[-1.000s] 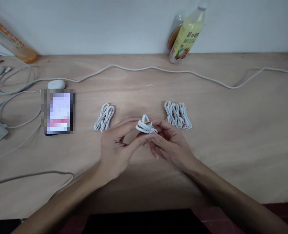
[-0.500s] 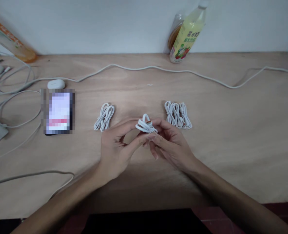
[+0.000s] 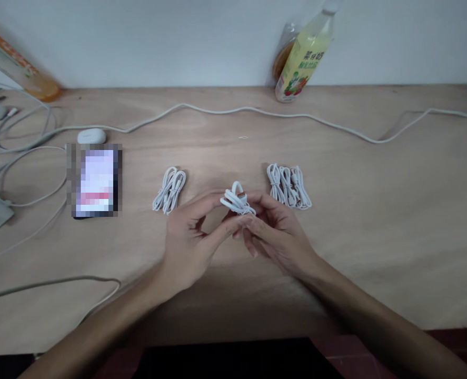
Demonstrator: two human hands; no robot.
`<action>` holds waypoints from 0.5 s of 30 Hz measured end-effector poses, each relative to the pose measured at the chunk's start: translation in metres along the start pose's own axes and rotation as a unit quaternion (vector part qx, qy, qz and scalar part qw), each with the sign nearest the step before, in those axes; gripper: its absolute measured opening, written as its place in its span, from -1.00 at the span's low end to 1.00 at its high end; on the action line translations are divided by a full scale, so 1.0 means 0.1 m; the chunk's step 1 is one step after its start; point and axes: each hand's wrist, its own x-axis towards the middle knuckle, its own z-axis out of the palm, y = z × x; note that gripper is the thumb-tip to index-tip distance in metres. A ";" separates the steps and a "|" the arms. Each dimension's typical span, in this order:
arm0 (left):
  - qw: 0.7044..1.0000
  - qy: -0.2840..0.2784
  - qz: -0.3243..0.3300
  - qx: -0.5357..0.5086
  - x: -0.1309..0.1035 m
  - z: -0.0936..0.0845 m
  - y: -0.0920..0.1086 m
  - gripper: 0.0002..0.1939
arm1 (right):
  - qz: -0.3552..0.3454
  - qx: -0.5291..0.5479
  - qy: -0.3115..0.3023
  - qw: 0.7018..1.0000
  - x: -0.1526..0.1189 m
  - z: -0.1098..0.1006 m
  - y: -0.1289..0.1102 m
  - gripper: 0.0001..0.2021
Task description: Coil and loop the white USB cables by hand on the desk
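Between both hands, above the table, is a coiled white USB cable point(image 3: 233, 200) with an orange part showing in its plug. My left hand point(image 3: 196, 231) is closed on the coil from the left, thumb and fingers pinching it. From the right, my right hand point(image 3: 278, 229) grips the same coil, its thumb meeting the left thumb at the near side. Beyond the left hand lie two bundled white cables point(image 3: 169, 190) side by side. Past the right hand rest three more tied white cables point(image 3: 288, 187) in a row.
A phone point(image 3: 97, 181) with a blurred screen lies left, below a white earbud case point(image 3: 91, 136). One long white cord point(image 3: 241, 109) crosses the table's back. A yellow drink bottle point(image 3: 302, 63) and an orange-labelled bottle point(image 3: 31, 73) stand by the wall. Loose cords point(image 3: 23, 150) tangle at left.
Both hands keep their hold on the coiled cable, which has tilted very slightly. Everything else on the table stays where it was.
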 end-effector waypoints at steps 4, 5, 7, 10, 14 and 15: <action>1.000 0.005 -0.004 0.001 0.00 0.01 0.00 -0.84 | 0.002 -0.009 0.003 1.000 0.00 -0.01 0.00 -0.80; 1.000 0.005 -0.003 0.001 0.00 0.01 0.00 -0.85 | 0.001 -0.015 0.004 1.000 0.00 -0.01 0.00 -0.80; 1.000 0.002 -0.005 0.003 0.00 0.02 0.00 -0.84 | -0.001 -0.022 0.006 1.000 0.00 -0.01 -0.01 -0.82; 1.000 0.005 -0.016 0.003 -0.01 0.02 -0.01 -0.78 | 0.001 -0.018 0.005 1.000 0.00 0.00 -0.03 -0.86; 0.999 0.014 -0.031 -0.004 -0.03 0.03 -0.03 -0.74 | 0.008 -0.005 0.005 1.000 0.00 0.01 -0.03 -0.83; 0.999 0.014 -0.031 -0.005 -0.03 0.03 -0.03 -0.74 | 0.011 -0.002 0.006 1.000 0.00 0.01 -0.04 -0.82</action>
